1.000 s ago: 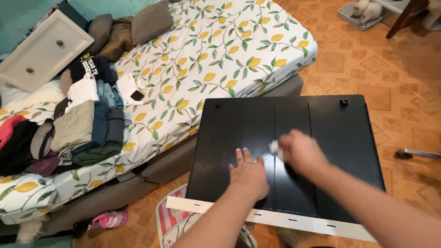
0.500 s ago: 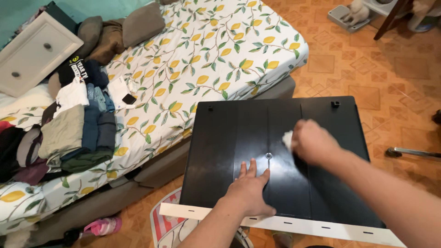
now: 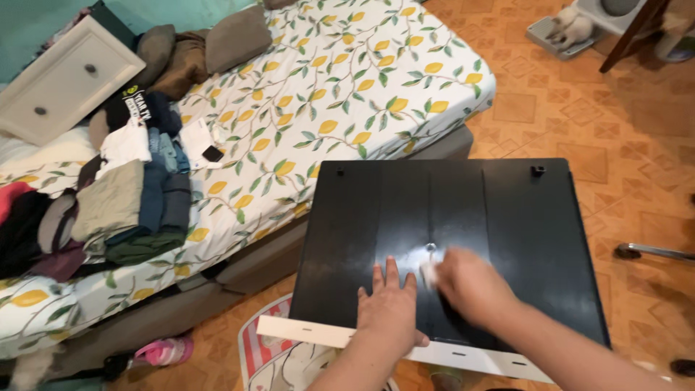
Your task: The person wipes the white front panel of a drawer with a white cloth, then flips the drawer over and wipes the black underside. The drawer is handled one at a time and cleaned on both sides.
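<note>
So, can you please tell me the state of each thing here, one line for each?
black panel: lying flat, shiny, white edge strip toward the person
left hand: pressed flat on the panel, fingers spread
right hand: closed on a white cloth
white cloth: bunched, touching the panel
white drawer: out of its furniture, lying tilted on the bed
clothes: folded, stacked on the bed

The black panel (image 3: pixel 507 239) is looking smooth and shiny, like painted wood, and light is bouncing off it. Its front edge strip (image 3: pixel 318 333) is looking white and matt. The right hand (image 3: pixel 467 286) is pressing a soft white cloth (image 3: pixel 428 273). The bed sheet (image 3: pixel 347 94) is looking soft. The floor tiles (image 3: pixel 622 123) are shining.
</note>
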